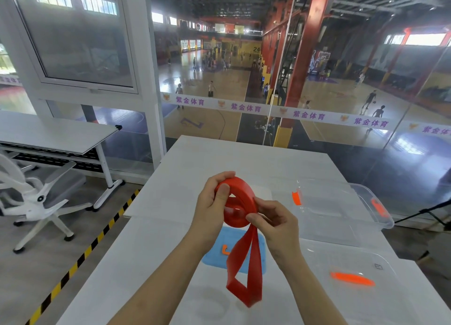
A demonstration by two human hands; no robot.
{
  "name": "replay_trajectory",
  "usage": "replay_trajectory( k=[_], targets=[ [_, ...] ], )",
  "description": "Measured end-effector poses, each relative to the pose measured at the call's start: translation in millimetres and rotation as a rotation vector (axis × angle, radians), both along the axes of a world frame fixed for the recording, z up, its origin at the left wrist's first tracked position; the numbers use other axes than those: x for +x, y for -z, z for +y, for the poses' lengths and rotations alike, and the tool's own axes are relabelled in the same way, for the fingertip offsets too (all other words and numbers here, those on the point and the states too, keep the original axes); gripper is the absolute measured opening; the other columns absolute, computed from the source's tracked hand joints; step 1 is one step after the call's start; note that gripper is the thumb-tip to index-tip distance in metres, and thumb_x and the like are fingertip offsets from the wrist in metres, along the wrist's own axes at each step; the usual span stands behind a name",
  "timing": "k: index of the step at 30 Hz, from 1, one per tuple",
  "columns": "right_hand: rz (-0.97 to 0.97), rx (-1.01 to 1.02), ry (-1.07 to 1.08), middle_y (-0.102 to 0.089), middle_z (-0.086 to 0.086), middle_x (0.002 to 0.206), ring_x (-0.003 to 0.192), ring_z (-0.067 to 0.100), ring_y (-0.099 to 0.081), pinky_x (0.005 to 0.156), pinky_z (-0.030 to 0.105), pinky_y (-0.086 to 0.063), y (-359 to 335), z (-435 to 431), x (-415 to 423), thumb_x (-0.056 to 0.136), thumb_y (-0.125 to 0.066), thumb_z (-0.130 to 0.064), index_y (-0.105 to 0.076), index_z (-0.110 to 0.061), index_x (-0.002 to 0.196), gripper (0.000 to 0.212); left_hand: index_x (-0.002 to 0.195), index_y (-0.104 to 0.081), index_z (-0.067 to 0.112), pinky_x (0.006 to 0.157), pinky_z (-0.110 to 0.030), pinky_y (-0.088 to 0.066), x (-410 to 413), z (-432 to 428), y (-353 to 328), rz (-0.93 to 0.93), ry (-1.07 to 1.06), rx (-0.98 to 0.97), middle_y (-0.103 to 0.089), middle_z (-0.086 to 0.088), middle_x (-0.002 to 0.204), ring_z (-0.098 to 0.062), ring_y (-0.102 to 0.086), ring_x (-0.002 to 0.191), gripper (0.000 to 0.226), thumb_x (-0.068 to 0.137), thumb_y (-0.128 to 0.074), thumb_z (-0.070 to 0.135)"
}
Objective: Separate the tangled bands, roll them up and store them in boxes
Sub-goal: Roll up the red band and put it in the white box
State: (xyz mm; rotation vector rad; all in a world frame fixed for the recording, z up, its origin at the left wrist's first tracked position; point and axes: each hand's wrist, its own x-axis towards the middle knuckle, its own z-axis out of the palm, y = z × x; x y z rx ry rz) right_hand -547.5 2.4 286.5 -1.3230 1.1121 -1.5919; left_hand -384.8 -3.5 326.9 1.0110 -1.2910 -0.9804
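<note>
Red band (240, 204) half rolled above white table (170, 288), coil pinched in left hand (214, 212), right hand (275, 223) fingers closed on strip. Loose tail dangling; slack grip likely to let coil spring open.

Both forearms cut by the bottom edge, red band (240, 208) partly covered by left hand (212, 206), blue lid (259, 250) half hidden behind band, near clear box (388, 271) blurred
</note>
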Motion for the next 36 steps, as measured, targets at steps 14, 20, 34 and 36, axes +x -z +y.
replay_trajectory(
  k=[14,20,34,36],
  targets=[
    [0.45,-0.102,-0.015,-0.08,-0.017,0.108,0.103,0.002,-0.076,0.095,0.026,-0.062,-19.9,-5.3,-21.0,0.078,-0.093,-0.012,-0.082,-0.032,0.107,0.037,0.142,-0.051,0.034,0.097,-0.017,-0.052,27.9,-19.2,11.3,-0.391,0.099,-0.038,-0.059,0.013,0.13,-0.005,-0.058,0.121,0.051,0.1,-0.041,0.061],
    [0.478,-0.115,-0.093,-0.079,-0.015,0.103,0.102,0.013,-0.076,0.096,0.03,-0.06,-23.4,-1.6,-7.2,0.079,-0.088,-0.012,-0.078,-0.03,0.109,0.036,0.093,-0.063,0.024,0.074,-0.027,-0.05,7.1,-20.5,17.9,-0.597,-0.089,-0.118,-0.065,0.011,0.086,-0.007,-0.062,0.083,0.049,0.085,-0.04,0.067],
    [0.266,0.143,-0.101,-0.079,-0.012,0.1,0.1,0.011,-0.076,0.09,0.026,-0.063,12.9,4.9,-0.8,0.085,-0.087,-0.014,-0.076,-0.029,0.108,0.029,0.085,-0.053,0.029,0.068,-0.013,-0.045,-9.7,-6.8,14.9,-0.103,-0.296,0.129,-0.058,0.004,0.084,-0.009,-0.059,0.077,0.032,0.109,-0.038,0.045],
    [0.301,0.11,-0.051,-0.076,-0.015,0.101,0.101,0.011,-0.075,0.088,0.022,-0.062,15.9,4.9,0.0,0.085,-0.087,-0.018,-0.075,-0.031,0.107,0.028,0.086,-0.054,0.03,0.069,-0.013,-0.045,-9.3,-5.6,15.7,-0.113,-0.3,0.129,-0.059,0.005,0.084,-0.009,-0.059,0.078,0.032,0.109,-0.038,0.045]
  ],
)
